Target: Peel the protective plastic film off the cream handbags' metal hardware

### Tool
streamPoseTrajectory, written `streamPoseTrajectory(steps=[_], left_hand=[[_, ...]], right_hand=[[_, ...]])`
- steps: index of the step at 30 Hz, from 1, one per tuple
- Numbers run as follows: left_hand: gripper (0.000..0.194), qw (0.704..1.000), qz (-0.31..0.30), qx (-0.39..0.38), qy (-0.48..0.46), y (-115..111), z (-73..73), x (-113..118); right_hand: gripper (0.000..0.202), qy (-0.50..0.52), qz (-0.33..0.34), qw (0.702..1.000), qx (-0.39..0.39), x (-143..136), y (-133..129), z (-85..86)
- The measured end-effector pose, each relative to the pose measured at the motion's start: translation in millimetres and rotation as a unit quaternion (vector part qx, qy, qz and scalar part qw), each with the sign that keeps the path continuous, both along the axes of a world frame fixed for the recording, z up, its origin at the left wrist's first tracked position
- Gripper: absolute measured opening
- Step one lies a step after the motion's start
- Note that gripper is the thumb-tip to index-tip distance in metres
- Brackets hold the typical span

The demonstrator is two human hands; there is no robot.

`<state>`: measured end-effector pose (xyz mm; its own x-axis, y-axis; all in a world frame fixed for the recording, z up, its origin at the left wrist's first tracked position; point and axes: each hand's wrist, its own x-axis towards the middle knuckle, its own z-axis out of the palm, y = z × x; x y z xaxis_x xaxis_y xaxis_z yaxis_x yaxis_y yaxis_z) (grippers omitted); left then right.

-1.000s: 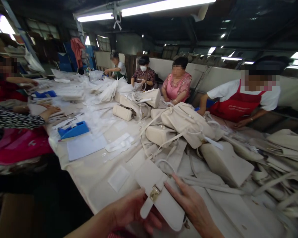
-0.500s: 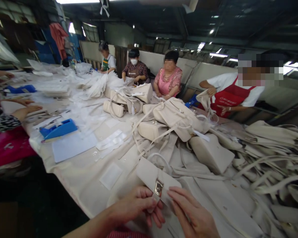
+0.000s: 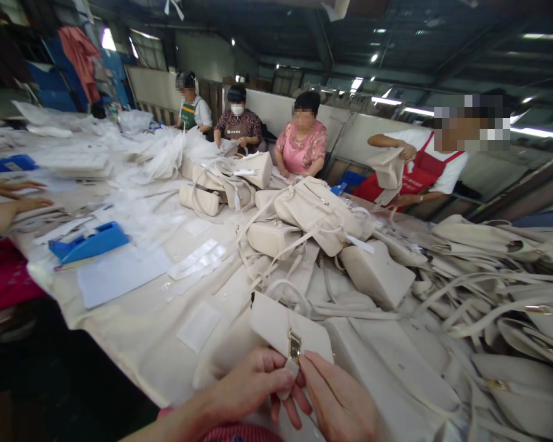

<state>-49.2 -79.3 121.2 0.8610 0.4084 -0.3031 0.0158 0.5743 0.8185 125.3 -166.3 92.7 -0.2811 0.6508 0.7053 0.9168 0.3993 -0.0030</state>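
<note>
A cream handbag (image 3: 270,318) lies right in front of me, its flap carrying a gold metal buckle (image 3: 295,345). Below the buckle hangs a short strap tab (image 3: 290,371). My left hand (image 3: 258,382) is closed, pinching this tab between thumb and index finger while its other fingers curl loosely underneath. My right hand (image 3: 338,399) has its fingers pressed together, with the fingertips at the buckle's lower right edge. Those fingers partly cover the flap's lower edge, and what lies under them is hidden.
Cream handbags (image 3: 311,212) are heaped beyond my hands, with more bags and straps (image 3: 502,294) at the right. On the left are a blue tape dispenser (image 3: 90,241), a white sheet (image 3: 124,273) and clear plastic bags (image 3: 142,159). A co-worker in a red apron (image 3: 417,178) holds a bag.
My right hand has moved left from the flap to the buckle, its fingers now gathered there. My left hand keeps its pinch on the tab. The whole scene has shifted left in view.
</note>
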Motion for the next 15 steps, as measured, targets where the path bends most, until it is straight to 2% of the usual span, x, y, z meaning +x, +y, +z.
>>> streamPoseTrajectory(steps=[5,8,11,15], left_hand=[[0.029,1.0,-0.014,0.001,0.006,-1,2.6,-1],[0.031,1.0,-0.012,0.002,0.017,-2,2.9,-3],[0.036,1.0,-0.01,0.003,0.019,-3,1.3,-4],[0.039,0.999,-0.008,0.009,0.033,-6,-2.6,-5]], right_hand=[[0.029,-0.073,0.053,0.996,-0.005,-1,10,35.7],[0.03,-0.106,0.078,0.991,-0.032,-4,18,52.2],[0.034,-0.109,0.095,0.986,-0.082,-8,25,59.0],[0.033,-0.109,0.111,0.978,-0.136,-12,36,55.7]])
